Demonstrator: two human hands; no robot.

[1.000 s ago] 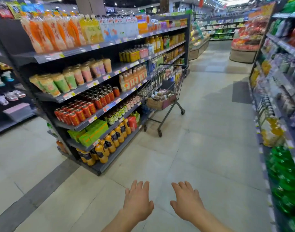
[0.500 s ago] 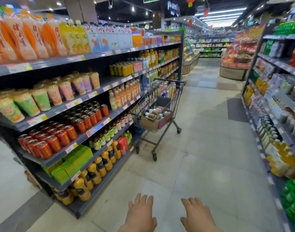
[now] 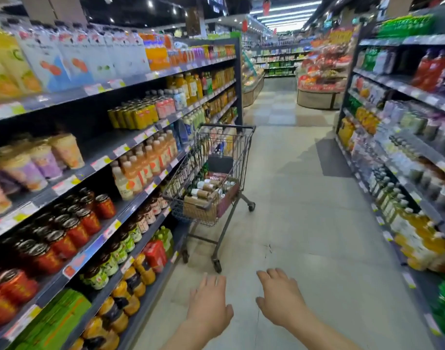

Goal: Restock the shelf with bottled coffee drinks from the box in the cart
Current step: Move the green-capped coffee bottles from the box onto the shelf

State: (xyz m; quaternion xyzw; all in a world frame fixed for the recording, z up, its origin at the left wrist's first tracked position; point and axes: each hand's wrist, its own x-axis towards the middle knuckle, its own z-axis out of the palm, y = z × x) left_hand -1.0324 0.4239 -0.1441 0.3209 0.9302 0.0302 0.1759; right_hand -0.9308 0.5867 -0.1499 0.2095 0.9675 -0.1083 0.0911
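Holding left hand [image 3: 208, 306] and right hand [image 3: 279, 299] low, fingers spread and empty, well short of the cart [image 3: 226, 127] beside the shelf [image 3: 97, 145], bottled coffee drinks [image 3: 203, 191] lying in its box [image 3: 198, 212], probably rigid, smooth and heavy, best gripped round the body below the cap.

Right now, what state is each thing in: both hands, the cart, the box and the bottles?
Left hand: open, fingers spread, holding nothing.
Right hand: open, fingers spread, holding nothing.
Shopping cart: upright on its wheels beside the left shelves, apart from both hands.
Cardboard box: open-topped, sitting in the cart's basket.
Bottled coffee drinks: lying on their sides in the box, none in hand.
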